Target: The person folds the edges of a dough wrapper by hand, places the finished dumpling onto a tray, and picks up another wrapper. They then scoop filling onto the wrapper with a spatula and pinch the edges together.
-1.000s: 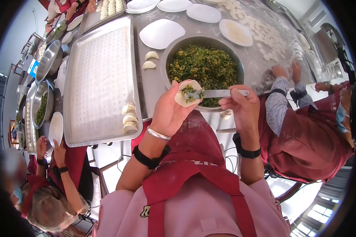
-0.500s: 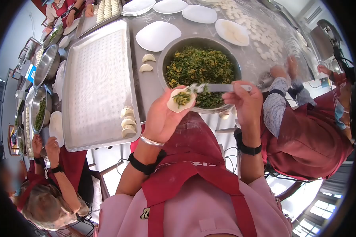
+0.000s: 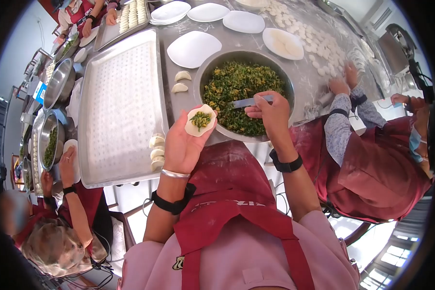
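Observation:
My left hand (image 3: 188,145) holds a round dumpling wrapper (image 3: 194,129) on its fingers, with a mound of green and yellow filling (image 3: 200,119) in the middle. The wrapper lies unfolded. My right hand (image 3: 271,113) grips a flat metal spreader (image 3: 244,102) by its handle, over the big steel bowl (image 3: 293,92). The tool's tip is at the chopped green filling (image 3: 241,75) inside that bowl. Two folded dumplings (image 3: 180,87) lie on the table left of the bowl. Several more dumplings (image 3: 157,152) sit in the right front corner of the large metal tray (image 3: 121,106).
White plates (image 3: 194,50) stand behind the bowl, one holding wrappers (image 3: 282,42). Many dough pieces (image 3: 319,46) cover the floured table at back right. A co-worker's hands (image 3: 344,82) work at the right. Another person's hands (image 3: 67,166) are at the left, near more steel bowls (image 3: 58,87).
My right hand has moved the spreader from the wrapper down to the filling in the bowl. My left hand, with the filled wrapper, has shifted left and slightly down.

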Available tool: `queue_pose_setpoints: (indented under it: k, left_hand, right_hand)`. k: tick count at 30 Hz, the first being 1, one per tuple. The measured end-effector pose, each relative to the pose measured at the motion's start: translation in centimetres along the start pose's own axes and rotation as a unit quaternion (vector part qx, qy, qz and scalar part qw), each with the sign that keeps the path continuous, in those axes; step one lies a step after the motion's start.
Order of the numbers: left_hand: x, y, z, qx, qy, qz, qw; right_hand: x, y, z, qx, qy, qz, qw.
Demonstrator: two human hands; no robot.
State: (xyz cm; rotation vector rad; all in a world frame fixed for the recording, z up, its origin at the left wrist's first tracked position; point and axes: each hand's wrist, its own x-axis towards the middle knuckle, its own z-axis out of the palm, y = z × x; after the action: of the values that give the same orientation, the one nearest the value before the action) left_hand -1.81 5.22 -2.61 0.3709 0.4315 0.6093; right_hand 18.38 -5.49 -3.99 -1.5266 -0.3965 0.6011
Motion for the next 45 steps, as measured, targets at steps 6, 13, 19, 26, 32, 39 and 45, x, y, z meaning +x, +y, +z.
queue_pose_setpoints:
  k: [6, 13, 19, 26, 32, 39, 45]
  left_hand:
    - [0.2, 0.7, 0.0, -0.006, 0.012, 0.011, 1.000]
    - [0.9, 0.4, -0.2, -0.001, 0.001, 0.018, 1.000]
    - [2.0, -0.9, 0.9, -0.024, -0.018, -0.002, 1.000]
    - [3.0, -1.3, 1.5, -0.026, -0.034, -0.017, 0.999]
    - [2.3, -1.4, 1.2, -0.023, -0.037, -0.037, 0.998]
    - [0.1, -1.7, 2.3, -0.020, -0.056, -0.069, 0.996]
    - [-0.5, -1.7, 1.7, 0.008, -0.062, -0.084, 0.994]
  right_hand:
    - [0.4, 0.0, -0.9, 0.108, 0.002, 0.062, 0.992]
    - [-0.5, -0.8, -1.7, 0.176, 0.002, 0.064, 0.982]
    - [-4.4, -3.6, -0.6, 0.094, -0.011, -0.071, 0.993]
    - [-7.4, -2.1, -0.1, -0.278, -0.075, -0.490, 0.823]
    - [-8.2, -4.1, -1.6, -0.062, -0.060, -0.233, 0.969]
    - [-5.4, -3.2, -2.3, 0.117, -0.060, 0.008, 0.991]
    - [-4.8, -2.3, -2.5, 0.102, -0.062, 0.041, 0.992]
